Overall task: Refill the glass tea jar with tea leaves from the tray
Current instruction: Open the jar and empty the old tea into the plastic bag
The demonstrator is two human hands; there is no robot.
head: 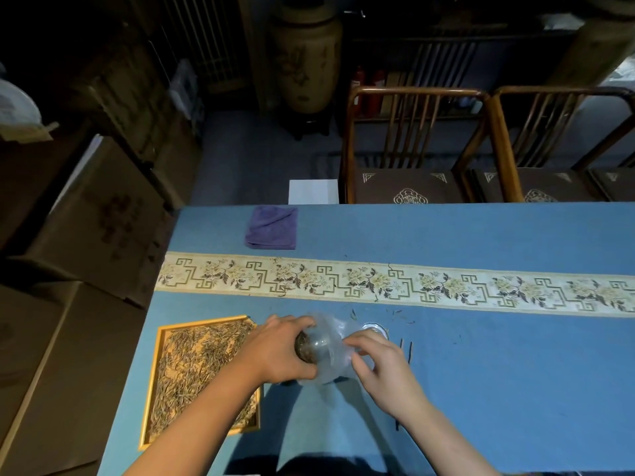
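Note:
A yellow-rimmed wooden tray [153, 383] of dry tea leaves lies at the table's near left. Just right of it, my left hand [275, 348] wraps around the glass tea jar [309, 345], which holds dark leaves at its bottom. A clear plastic bag [335, 333] is bunched over the jar. My right hand [381, 365] pinches that plastic on the jar's right side. A round glass lid [375, 328] rests on the cloth just behind my right hand.
Two thin dark sticks [406, 350] lie right of my right hand, with stray leaves scattered nearby. A folded purple towel [271, 227] sits at the far left of the blue table [498, 372]. Patterned runner [395, 281] crosses it. Wooden chairs [415, 146] stand beyond; cardboard boxes [86, 218] at left.

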